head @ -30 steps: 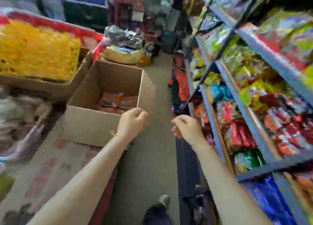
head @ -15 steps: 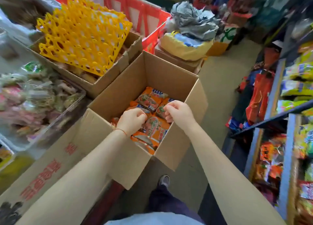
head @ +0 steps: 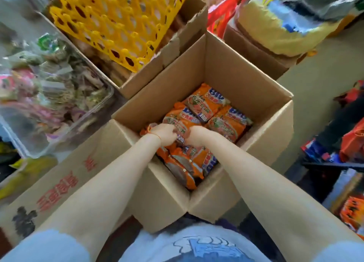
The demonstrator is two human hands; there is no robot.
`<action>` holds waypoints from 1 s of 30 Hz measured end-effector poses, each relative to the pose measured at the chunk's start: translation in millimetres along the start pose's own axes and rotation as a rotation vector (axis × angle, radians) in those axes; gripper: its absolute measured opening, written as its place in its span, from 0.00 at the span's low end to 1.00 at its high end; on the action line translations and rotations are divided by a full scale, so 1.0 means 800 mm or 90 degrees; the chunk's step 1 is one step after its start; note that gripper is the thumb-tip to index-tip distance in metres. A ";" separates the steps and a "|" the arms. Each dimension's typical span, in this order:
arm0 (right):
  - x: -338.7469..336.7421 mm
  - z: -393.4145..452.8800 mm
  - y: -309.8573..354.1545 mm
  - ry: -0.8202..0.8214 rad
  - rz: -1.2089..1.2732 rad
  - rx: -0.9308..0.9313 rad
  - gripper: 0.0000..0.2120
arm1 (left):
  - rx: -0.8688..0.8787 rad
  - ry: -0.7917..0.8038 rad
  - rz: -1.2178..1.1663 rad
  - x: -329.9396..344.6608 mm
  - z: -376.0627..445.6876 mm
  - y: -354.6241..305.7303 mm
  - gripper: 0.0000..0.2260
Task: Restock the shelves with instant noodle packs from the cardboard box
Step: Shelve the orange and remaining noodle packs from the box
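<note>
Inside the open brown cardboard box (head: 246,80), an orange plastic instant noodle pack (head: 182,126) is gripped by left hand (head: 165,133) and right hand (head: 195,135), so lifting toward the shelves seems required next.

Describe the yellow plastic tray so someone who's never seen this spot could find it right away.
Start at the open cardboard box holding orange noodle packs, where both hands reach in. Behind it on the left stands another cardboard box; the yellow tray lies tilted across its top. It is the only bright yellow lattice of cup-shaped holes here.
</note>
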State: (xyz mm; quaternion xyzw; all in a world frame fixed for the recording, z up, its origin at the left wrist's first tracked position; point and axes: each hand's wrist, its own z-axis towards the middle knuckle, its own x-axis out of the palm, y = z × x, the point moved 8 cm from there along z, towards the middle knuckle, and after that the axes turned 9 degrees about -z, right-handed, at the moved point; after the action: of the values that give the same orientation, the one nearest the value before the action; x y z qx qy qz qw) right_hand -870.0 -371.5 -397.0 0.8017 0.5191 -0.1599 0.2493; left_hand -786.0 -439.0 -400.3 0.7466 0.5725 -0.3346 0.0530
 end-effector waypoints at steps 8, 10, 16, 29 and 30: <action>0.100 0.066 0.040 0.046 -0.026 0.069 0.52 | 0.003 0.057 0.041 -0.009 0.025 0.045 0.17; 0.115 0.079 0.045 0.019 -0.020 0.096 0.52 | 0.012 0.051 0.014 -0.012 0.029 0.041 0.17; 0.109 0.084 0.021 -0.037 -0.047 0.112 0.42 | 0.033 0.041 -0.034 -0.011 0.034 0.032 0.17; 0.062 0.062 -0.008 0.037 0.078 0.093 0.34 | 0.061 0.066 -0.074 -0.021 0.021 0.017 0.19; 0.055 0.055 -0.008 0.037 0.084 0.086 0.34 | 0.067 0.069 -0.081 -0.021 0.021 0.017 0.18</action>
State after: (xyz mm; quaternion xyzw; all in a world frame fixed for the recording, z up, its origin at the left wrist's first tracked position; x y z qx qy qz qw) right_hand -857.5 -361.4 -457.2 0.8534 0.4603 -0.1547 0.1895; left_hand -783.4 -465.0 -407.6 0.7277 0.6023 -0.3260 -0.0382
